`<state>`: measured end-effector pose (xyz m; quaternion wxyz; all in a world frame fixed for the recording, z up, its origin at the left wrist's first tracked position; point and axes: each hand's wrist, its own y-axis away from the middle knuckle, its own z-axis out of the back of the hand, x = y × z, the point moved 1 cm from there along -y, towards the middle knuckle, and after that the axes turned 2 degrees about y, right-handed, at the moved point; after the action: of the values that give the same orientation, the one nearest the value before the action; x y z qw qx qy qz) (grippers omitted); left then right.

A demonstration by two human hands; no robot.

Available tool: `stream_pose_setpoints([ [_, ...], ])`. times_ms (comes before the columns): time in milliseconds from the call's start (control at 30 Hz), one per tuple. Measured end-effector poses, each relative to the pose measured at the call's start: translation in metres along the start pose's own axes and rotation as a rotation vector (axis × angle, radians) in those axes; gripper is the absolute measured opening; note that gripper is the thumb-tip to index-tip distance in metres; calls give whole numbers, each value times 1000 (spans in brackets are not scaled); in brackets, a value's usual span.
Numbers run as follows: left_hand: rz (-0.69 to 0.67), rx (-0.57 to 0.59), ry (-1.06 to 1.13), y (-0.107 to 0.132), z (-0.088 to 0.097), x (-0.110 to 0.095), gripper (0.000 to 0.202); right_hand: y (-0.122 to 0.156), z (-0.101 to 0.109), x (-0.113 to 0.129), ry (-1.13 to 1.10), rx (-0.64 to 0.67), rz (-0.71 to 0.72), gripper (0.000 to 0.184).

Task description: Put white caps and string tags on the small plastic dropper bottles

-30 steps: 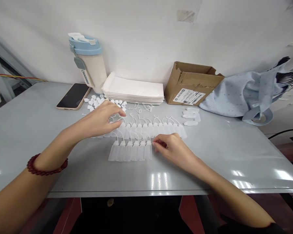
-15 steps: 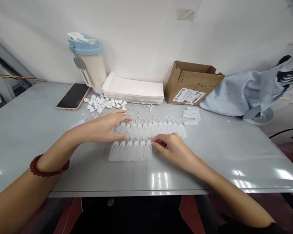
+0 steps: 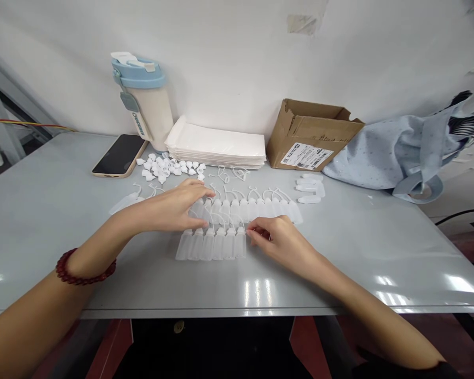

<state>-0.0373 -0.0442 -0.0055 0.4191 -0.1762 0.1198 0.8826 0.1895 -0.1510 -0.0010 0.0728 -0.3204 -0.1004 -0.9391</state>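
Small translucent plastic bottles with white necks and thin curved tails lie side by side in two rows, a front row (image 3: pixel 212 246) and a longer back row (image 3: pixel 256 210). Over the left end of both rows my left hand (image 3: pixel 177 206) is open, thumb and fingers apart, hiding some bottle tops. At the right end of the front row, the curled fingers of my right hand (image 3: pixel 274 234) are closed, their tips by the neck of the last bottle. Whether anything sits between those fingertips is hidden. More bottles (image 3: pixel 124 201) lie partly behind my left wrist.
Behind my left hand is a pile of white caps (image 3: pixel 161 166), beside a phone (image 3: pixel 119 155) and a tumbler (image 3: pixel 150 105). Stacked white packets (image 3: pixel 221 143), a cardboard box (image 3: pixel 310 137) and a blue cloth bag (image 3: pixel 373 150) stand along the wall. Several loose bottles (image 3: pixel 310 188) lie before the box.
My left hand has shifted very slightly to the right, and the bracelet on that wrist with it. My right hand stays in the same place.
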Motion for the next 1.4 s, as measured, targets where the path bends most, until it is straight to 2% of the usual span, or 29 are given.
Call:
stream_pose_setpoints([
  [200, 51, 41, -3, 1, 6, -9, 62, 1, 0, 0, 16, 2, -4, 22],
  [400, 72, 23, -31, 2, 9, -16, 55, -1, -1, -2, 21, 5, -4, 22],
  [833, 44, -52, -69, 4, 6, -9, 49, -2, 0, -2, 25, 9, 0, 22],
  [1233, 40, -48, -52, 3, 6, -11, 44, -1, -1, -3, 30, 5, 4, 22],
  [1400, 31, -48, -70, 3, 5, -10, 54, -1, -1, -2, 28, 9, 4, 23],
])
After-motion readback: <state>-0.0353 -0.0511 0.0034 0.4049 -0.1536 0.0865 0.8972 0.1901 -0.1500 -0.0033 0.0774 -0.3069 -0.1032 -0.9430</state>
